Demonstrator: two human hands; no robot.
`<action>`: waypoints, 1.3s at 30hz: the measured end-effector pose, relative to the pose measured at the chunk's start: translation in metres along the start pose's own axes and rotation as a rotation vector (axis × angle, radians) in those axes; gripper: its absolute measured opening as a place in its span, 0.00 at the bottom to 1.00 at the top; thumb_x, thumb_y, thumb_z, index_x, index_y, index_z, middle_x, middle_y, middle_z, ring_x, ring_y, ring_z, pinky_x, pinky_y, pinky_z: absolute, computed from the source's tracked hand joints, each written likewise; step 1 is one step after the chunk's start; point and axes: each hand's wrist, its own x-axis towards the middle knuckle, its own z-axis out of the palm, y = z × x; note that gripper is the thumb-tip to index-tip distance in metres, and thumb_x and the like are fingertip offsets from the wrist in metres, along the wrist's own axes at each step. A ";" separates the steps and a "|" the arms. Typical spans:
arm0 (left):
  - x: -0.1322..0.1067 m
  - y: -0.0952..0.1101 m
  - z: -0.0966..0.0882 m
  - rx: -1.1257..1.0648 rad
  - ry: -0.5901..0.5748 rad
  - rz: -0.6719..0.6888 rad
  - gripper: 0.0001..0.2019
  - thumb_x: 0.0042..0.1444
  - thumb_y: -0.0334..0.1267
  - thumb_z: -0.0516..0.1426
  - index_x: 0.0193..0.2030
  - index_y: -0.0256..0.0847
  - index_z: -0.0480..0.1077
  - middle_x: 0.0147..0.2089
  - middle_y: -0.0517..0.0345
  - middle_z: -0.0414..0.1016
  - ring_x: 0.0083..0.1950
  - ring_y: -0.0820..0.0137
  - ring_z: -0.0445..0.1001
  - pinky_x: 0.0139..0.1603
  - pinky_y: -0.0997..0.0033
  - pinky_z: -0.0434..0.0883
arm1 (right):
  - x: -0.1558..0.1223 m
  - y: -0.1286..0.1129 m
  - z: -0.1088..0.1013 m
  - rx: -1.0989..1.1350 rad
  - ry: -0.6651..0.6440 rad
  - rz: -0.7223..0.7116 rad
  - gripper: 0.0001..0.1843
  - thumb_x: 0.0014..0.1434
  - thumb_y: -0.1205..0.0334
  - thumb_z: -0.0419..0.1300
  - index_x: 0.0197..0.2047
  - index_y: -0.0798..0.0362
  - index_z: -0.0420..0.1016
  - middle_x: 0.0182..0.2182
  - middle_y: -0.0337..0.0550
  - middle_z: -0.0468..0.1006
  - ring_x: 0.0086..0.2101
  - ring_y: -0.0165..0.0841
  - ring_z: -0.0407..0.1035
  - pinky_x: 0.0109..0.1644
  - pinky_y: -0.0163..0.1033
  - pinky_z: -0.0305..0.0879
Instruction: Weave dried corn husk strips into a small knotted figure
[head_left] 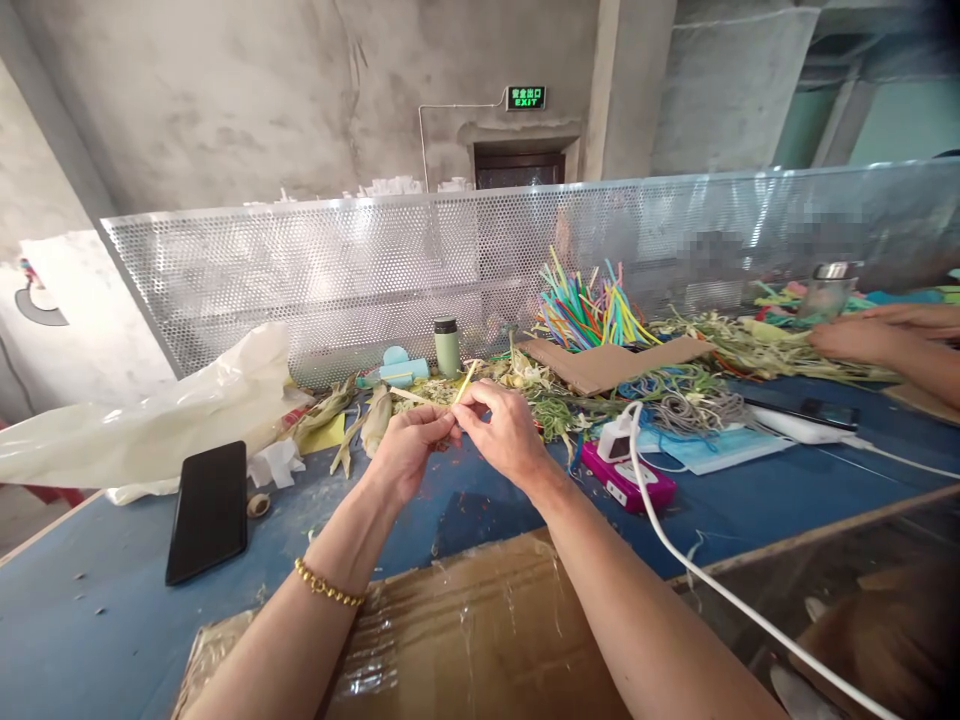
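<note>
My left hand (415, 446) and my right hand (499, 430) meet above the blue table, fingertips pinched close together. Between them is a thin pale yellow strip (466, 380), looking like straw or husk, with one end sticking up and another pointing left. Both hands are closed on it; the part inside the fingers is hidden. Just behind them lie dried husks (376, 420) and a heap of green and pale plant scraps (551, 400). Under my forearms is a brown cardboard box (487, 630) with clear tape.
A black phone (208, 512) lies at left, beside a plastic sheet (202, 410). A green bottle (447, 348) stands behind. Right are a purple power strip (628, 476) with a white cable, a face mask (712, 448), and colourful pipe cleaners (589, 310). Another person's hands (862, 335) work at far right.
</note>
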 end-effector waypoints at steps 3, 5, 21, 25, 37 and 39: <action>-0.001 -0.001 0.002 0.058 0.027 0.071 0.08 0.42 0.37 0.66 0.21 0.35 0.75 0.22 0.55 0.73 0.26 0.73 0.66 0.32 0.71 0.60 | -0.001 -0.002 0.001 0.094 0.012 0.035 0.10 0.59 0.71 0.60 0.27 0.51 0.70 0.27 0.37 0.74 0.29 0.31 0.68 0.37 0.35 0.62; -0.001 0.000 0.002 0.057 0.024 0.074 0.08 0.43 0.38 0.66 0.22 0.35 0.76 0.23 0.54 0.74 0.27 0.72 0.67 0.33 0.70 0.60 | -0.001 -0.003 0.001 0.108 0.020 0.037 0.10 0.59 0.70 0.59 0.26 0.51 0.70 0.27 0.38 0.74 0.29 0.31 0.68 0.38 0.35 0.62; -0.005 0.007 0.003 -0.025 -0.012 0.036 0.08 0.45 0.36 0.67 0.24 0.35 0.74 0.22 0.58 0.69 0.25 0.74 0.66 0.29 0.71 0.62 | 0.004 0.005 -0.008 0.257 -0.056 0.301 0.19 0.62 0.55 0.59 0.21 0.53 0.71 0.18 0.37 0.69 0.23 0.30 0.63 0.29 0.35 0.57; -0.007 0.005 0.006 0.104 -0.050 0.072 0.12 0.44 0.40 0.68 0.21 0.35 0.74 0.21 0.58 0.69 0.24 0.74 0.64 0.28 0.70 0.61 | 0.004 0.002 -0.004 0.495 -0.095 0.380 0.13 0.56 0.55 0.63 0.25 0.54 0.73 0.21 0.37 0.72 0.25 0.29 0.64 0.31 0.35 0.60; -0.008 0.012 -0.001 0.165 -0.142 0.116 0.14 0.50 0.46 0.68 0.25 0.35 0.75 0.23 0.56 0.73 0.25 0.72 0.68 0.30 0.69 0.65 | 0.005 -0.009 -0.011 0.678 -0.088 0.409 0.12 0.55 0.54 0.62 0.27 0.54 0.72 0.22 0.37 0.72 0.25 0.28 0.65 0.31 0.35 0.62; -0.007 0.012 0.000 0.175 -0.133 0.124 0.15 0.49 0.46 0.68 0.26 0.36 0.76 0.23 0.57 0.73 0.24 0.72 0.67 0.29 0.70 0.65 | 0.005 -0.010 -0.013 0.656 -0.060 0.441 0.14 0.56 0.52 0.62 0.27 0.54 0.72 0.21 0.36 0.71 0.24 0.28 0.64 0.30 0.35 0.61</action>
